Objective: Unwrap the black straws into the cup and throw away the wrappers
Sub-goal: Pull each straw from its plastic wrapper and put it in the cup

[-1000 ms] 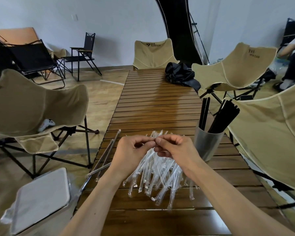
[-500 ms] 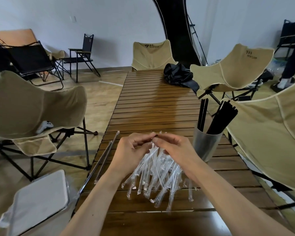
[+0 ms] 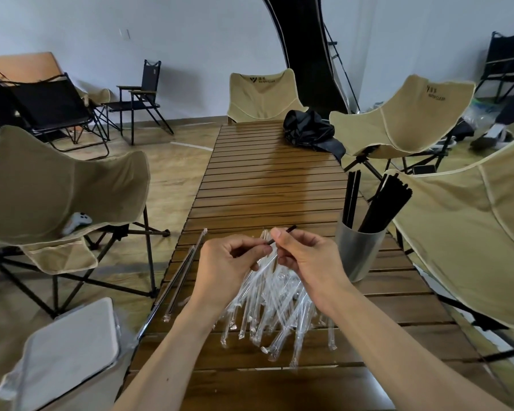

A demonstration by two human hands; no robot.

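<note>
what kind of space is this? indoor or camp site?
Likely an indoor room staged as a camping setup, maybe a showroom or studio: a slatted wooden roll-up table, tan folding camp chairs around it, and plain white walls with wood-look flooring.

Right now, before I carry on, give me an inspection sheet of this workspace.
Surface: slatted wooden table, bare at the middle.
Job's things: black straw half out of its wrapper; cup holds unwrapped straws; wrapped straws at the left edge.
Clutter: pile of clear wrappers; black cloth at the far end.
Hands: left hand grips the wrapper; right hand pinches the straw.
Cables: nothing seen.
Surroundings: beige camp chairs; bin lower left.
</note>
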